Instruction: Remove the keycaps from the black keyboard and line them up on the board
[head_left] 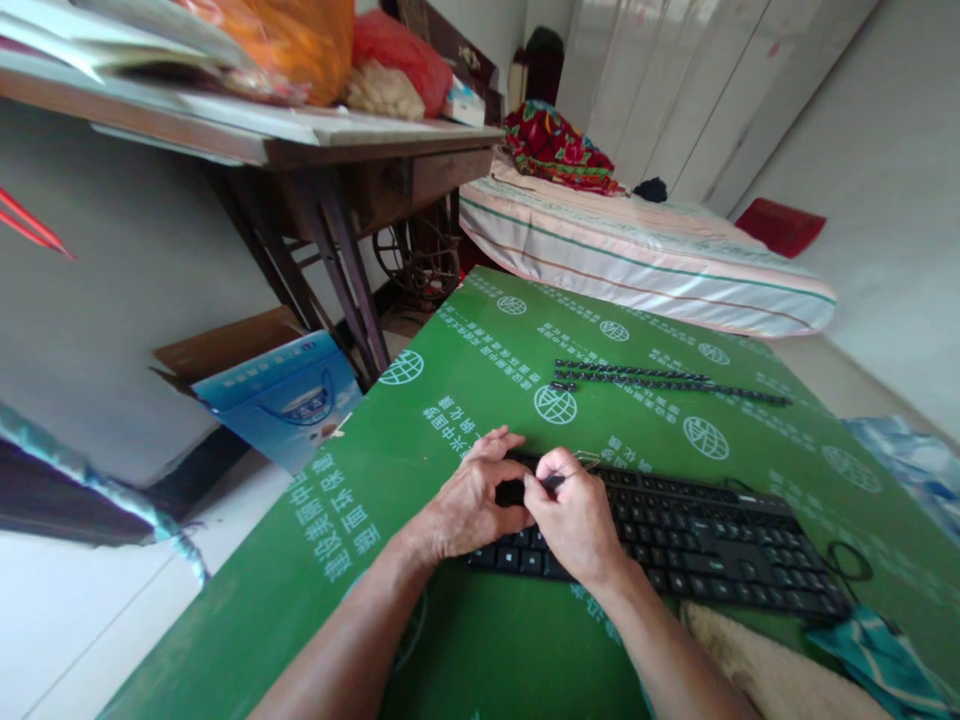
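Note:
A black keyboard (712,540) lies at an angle on the green table, and its left end is partly covered by my hands. My right hand (574,515) is closed in a pinch over it. A small wire tool (587,459), which looks like a keycap puller, sticks out past its fingers. Between the fingertips a dark piece (553,483) shows; its kind is unclear. My left hand (476,500) rests over the keyboard's left end, thumb and forefinger apart in a curve, other fingers stretched outward. Its forefinger tip meets my right thumb.
Rows of small dark pieces (630,374), apparently keycaps, lie farther back on the green table (450,400). A cable loop (851,562), a tan cloth (742,650) and a teal cloth (877,650) are at right. Beyond are a wooden desk (390,150), a blue bag (292,395) and a bed (637,245).

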